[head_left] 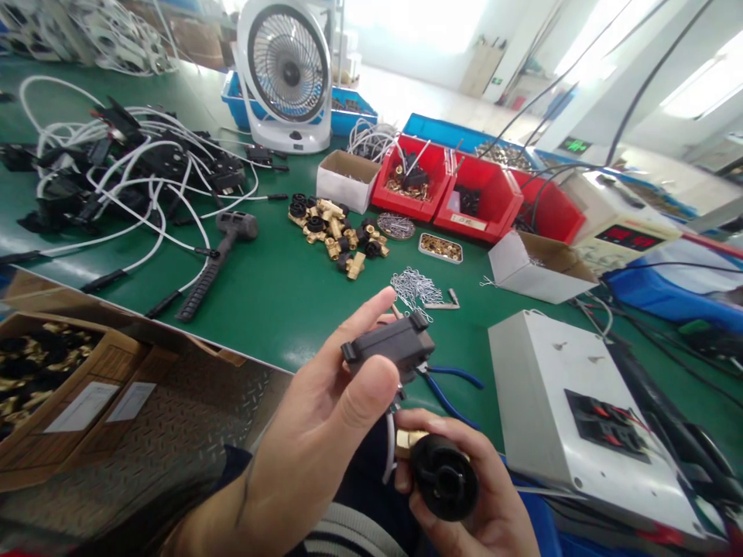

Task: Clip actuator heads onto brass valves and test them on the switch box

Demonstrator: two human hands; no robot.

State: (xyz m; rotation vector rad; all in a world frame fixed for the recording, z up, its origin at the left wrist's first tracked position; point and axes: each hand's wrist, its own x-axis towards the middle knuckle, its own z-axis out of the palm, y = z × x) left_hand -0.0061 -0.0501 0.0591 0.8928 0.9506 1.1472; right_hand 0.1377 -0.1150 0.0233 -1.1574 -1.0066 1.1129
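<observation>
My left hand (325,418) holds a small black plastic housing (392,344) between thumb and fingers, above the table's near edge. From its underside a short white cable (390,449) hangs down. Lower and to the right, the fingers of my right hand (481,480) are wrapped round a brass valve fitting (411,442) with a round black cap (445,477) facing me. The two pieces are close together; whether they touch is hard to see. Just beyond my hands lie blue-handled pliers (453,391), partly hidden, and a pile of small metal clips (415,288).
Brass fittings (333,228) and a hammer (217,263) lie on the green table (279,294). Black parts with white cables (156,170) heap at left. Red bins (476,201), a fan (287,77) and a white box (348,179) stand behind. A grey switch box (546,402) is at right.
</observation>
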